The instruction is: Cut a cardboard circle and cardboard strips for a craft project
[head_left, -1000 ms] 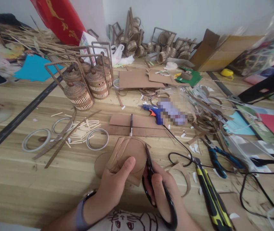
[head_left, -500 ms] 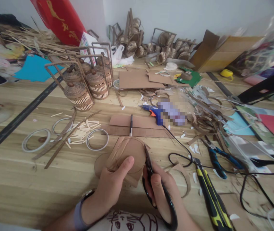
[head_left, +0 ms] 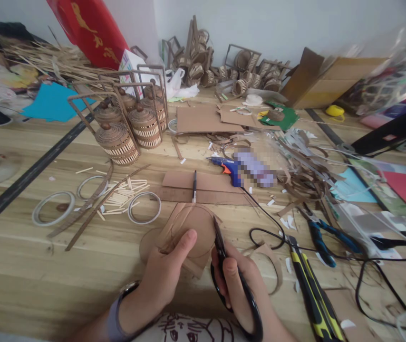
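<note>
My left hand grips a brown cardboard piece with a circle drawn on it, thumb pressed on top. My right hand is closed through the black handles of a pair of scissors. The scissor blades point away from me along the right edge of the cardboard circle. A round cardboard disc lies on the wooden table just left of the held piece.
A black pen lies on cardboard strips beyond my hands. A blue glue gun with its black cord, a yellow utility knife and blue pliers lie to the right. White tape rings, sticks and small woven lanterns stand left.
The hands and scissors have barely shifted; my left thumb has slid slightly down on the cardboard. The view has tilted a little.
</note>
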Demonstrator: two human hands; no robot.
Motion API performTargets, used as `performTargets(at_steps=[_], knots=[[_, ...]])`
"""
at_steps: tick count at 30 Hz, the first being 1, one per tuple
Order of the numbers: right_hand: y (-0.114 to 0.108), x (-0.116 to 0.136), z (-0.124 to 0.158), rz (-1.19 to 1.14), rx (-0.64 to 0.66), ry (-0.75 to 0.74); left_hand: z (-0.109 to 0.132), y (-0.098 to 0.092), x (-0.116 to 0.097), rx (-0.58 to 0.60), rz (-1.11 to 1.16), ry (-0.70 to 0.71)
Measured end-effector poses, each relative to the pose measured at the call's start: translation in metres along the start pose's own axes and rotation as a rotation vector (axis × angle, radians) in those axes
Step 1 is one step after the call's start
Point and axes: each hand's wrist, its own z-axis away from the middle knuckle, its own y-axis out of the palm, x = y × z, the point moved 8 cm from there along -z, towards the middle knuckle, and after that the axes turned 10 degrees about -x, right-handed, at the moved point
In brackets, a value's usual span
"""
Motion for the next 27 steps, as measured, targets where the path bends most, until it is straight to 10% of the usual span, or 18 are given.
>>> performTargets(at_steps=[27], knots=[[-0.002,-0.005,-0.003,-0.042,0.058,0.019,0.000,0.001,-0.009,0.044,-0.175,0.157]])
